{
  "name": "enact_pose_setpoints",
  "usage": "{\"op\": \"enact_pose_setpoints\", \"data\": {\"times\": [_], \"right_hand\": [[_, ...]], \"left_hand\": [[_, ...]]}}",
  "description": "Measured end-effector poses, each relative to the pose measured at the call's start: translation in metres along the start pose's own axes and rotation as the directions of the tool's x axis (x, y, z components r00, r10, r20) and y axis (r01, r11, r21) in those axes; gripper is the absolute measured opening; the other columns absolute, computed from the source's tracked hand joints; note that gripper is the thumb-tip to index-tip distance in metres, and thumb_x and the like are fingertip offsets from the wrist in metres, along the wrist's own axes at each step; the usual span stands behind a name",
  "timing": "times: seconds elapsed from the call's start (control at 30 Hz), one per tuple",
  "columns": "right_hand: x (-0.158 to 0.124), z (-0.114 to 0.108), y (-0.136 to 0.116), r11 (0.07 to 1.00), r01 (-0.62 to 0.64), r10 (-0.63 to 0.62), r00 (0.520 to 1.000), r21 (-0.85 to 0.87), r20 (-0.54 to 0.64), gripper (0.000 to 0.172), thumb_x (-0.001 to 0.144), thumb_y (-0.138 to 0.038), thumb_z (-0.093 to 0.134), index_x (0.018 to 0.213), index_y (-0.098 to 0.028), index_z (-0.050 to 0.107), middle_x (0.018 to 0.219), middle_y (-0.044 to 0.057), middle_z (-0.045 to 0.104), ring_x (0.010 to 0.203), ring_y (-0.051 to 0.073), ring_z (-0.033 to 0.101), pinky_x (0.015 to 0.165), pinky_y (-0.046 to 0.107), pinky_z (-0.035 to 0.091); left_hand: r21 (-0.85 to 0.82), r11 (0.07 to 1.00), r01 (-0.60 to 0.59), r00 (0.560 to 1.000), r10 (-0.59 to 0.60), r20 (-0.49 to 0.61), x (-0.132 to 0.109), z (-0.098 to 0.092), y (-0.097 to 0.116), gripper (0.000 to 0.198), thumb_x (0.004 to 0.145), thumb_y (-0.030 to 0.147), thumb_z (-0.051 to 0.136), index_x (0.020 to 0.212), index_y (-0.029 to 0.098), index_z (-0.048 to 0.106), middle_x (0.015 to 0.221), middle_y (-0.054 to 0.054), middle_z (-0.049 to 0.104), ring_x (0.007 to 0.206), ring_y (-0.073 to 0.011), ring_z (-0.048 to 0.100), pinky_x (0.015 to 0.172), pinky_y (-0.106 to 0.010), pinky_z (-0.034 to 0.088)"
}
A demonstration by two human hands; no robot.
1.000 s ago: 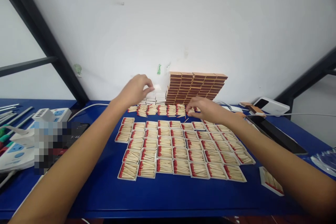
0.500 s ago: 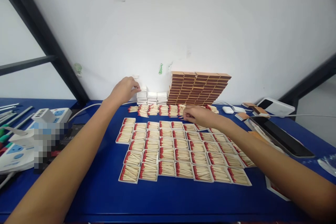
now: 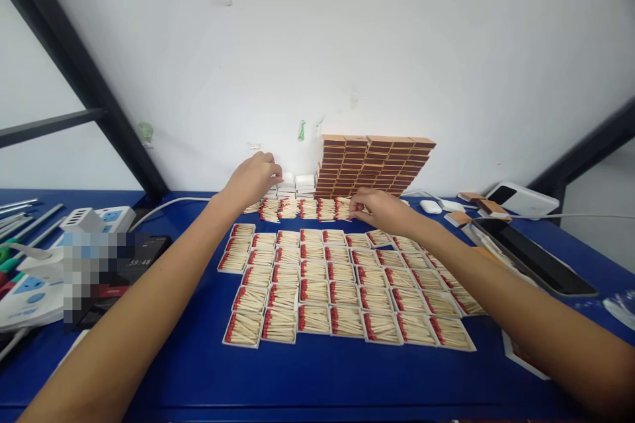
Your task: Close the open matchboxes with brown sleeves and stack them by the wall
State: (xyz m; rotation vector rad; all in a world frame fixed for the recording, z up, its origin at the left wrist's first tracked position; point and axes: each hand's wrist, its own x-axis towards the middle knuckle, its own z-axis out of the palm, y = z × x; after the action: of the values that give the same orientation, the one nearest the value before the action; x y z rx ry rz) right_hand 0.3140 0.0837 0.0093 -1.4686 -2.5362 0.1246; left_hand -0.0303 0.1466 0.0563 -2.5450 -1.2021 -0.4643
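My left hand (image 3: 255,178) is at the back, its fingers curled down at the left end of the stacked white matchbox trays (image 3: 304,185). Its fingertips meet by the stack, and whatever they grip is hidden. My right hand (image 3: 378,207) reaches over the row of loose red-headed matches (image 3: 326,209), thumb and fingers pinched close to the piles; what is between them is too small to make out. In front of both hands, white trays filled with matches (image 3: 313,291) lie side by side in several rows on the blue table (image 3: 278,377).
A tall stack of brown matchbox sleeves (image 3: 374,165) stands against the wall. To the right lie a dark phone (image 3: 530,258), a white power bank (image 3: 523,200) and a white earbud case (image 3: 430,207). Power strips (image 3: 34,294) and a phone showing digits (image 3: 141,261) are at left.
My left hand has shifted right along the white tray stack. My right hand has drawn slightly up and right, over the loose matches. The filled trays look unchanged.
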Motion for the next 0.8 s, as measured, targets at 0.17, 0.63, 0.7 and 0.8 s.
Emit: {"op": "enact_pose_setpoints", "data": {"times": [0.17, 0.63, 0.7, 0.8], "right_hand": [[-0.012, -0.006, 0.014, 0.999, -0.037, 0.037, 0.999, 0.003, 0.012, 0.013, 0.097, -0.029, 0.064, 0.097, -0.021, 0.073, 0.103, 0.010, 0.071, 0.089, 0.025, 0.066, 0.071, 0.032, 0.044], [-0.028, -0.007, 0.024, 0.999, -0.035, 0.035, 0.999, 0.024, 0.028, 0.019, 0.101, -0.032, 0.058, 0.092, -0.022, 0.070, 0.101, 0.010, 0.072, 0.086, 0.024, 0.067, 0.073, 0.033, 0.046], [-0.033, -0.007, 0.025, 0.999, -0.025, 0.025, 1.000, 0.022, 0.011, 0.020, 0.101, -0.034, 0.058, 0.091, -0.022, 0.070, 0.100, 0.010, 0.072, 0.086, 0.023, 0.066, 0.074, 0.034, 0.045], [-0.038, -0.008, 0.024, 1.000, -0.012, 0.012, 1.000, 0.022, -0.011, 0.021, 0.101, -0.034, 0.058, 0.089, -0.021, 0.069, 0.099, 0.010, 0.071, 0.085, 0.023, 0.064, 0.074, 0.034, 0.045]], "left_hand": [[0.009, 1.000, -0.024, 1.000, 0.024, 0.003, 0.002, 0.001, 0.004, 0.018, 0.102, 0.025, 0.063, 0.099, 0.017, 0.079, 0.103, -0.011, 0.068, 0.105, -0.0281, 0.061, 0.084, -0.038, 0.048], [-0.023, 0.999, -0.045, 0.998, 0.044, -0.052, 0.024, 0.008, 0.023, 0.020, 0.103, 0.023, 0.061, 0.099, 0.017, 0.079, 0.102, -0.011, 0.069, 0.105, -0.0279, 0.060, 0.082, -0.038, 0.048], [-0.030, 0.999, -0.045, 0.998, 0.044, -0.055, 0.029, 0.011, 0.027, 0.019, 0.102, 0.024, 0.062, 0.099, 0.016, 0.079, 0.102, -0.012, 0.069, 0.106, -0.0280, 0.060, 0.082, -0.038, 0.047], [-0.020, 0.999, -0.039, 0.999, 0.038, -0.023, 0.035, 0.015, 0.031, 0.018, 0.102, 0.024, 0.063, 0.099, 0.017, 0.079, 0.102, -0.012, 0.070, 0.106, -0.0282, 0.061, 0.080, -0.037, 0.046]]}}
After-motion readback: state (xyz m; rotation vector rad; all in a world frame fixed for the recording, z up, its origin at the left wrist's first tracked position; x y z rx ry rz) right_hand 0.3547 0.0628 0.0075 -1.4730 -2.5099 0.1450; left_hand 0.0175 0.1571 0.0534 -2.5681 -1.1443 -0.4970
